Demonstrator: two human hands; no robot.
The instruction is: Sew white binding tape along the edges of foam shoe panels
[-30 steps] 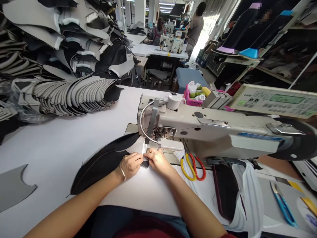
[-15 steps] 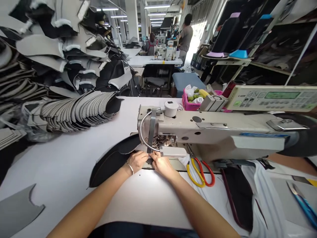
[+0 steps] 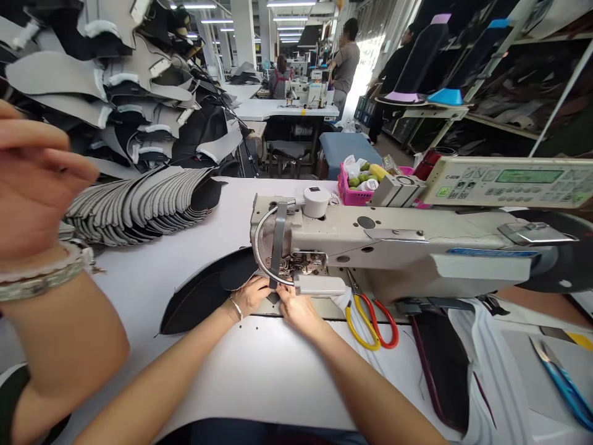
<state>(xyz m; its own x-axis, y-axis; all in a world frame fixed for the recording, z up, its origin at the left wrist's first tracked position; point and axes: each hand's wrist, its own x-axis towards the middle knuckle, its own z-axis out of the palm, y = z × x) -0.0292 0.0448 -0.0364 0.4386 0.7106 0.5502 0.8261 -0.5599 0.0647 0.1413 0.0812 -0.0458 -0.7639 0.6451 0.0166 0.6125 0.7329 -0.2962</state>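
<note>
At the needle end of the sewing machine [image 3: 352, 232], my left hand [image 3: 252, 296] and my right hand [image 3: 299, 311] work side by side with their fingertips almost meeting. The left fingers are closed on the edge of a curved black fabric piece [image 3: 194, 303], which spreads over the table to the left. My right fingers are pinched on the same piece, where a small dark corner [image 3: 274, 298] shows between the hands. A white lamp head [image 3: 320, 285] on a bendy metal arm hangs just above my right hand. The needle itself is hidden.
Another person's raised hand [image 3: 30, 185] reaches in from the left. Beyond it lies a stack of grey-black pieces [image 3: 148, 204]. Red-and-yellow scissors [image 3: 370, 324] lie right of my hands. Blue-handled snips [image 3: 563, 383] are far right. A pink basket [image 3: 354, 194] stands behind the machine.
Another person's hand and forearm have come into view on the left. The view has shifted slightly. My hands stay at the machine on the black fabric.
</note>
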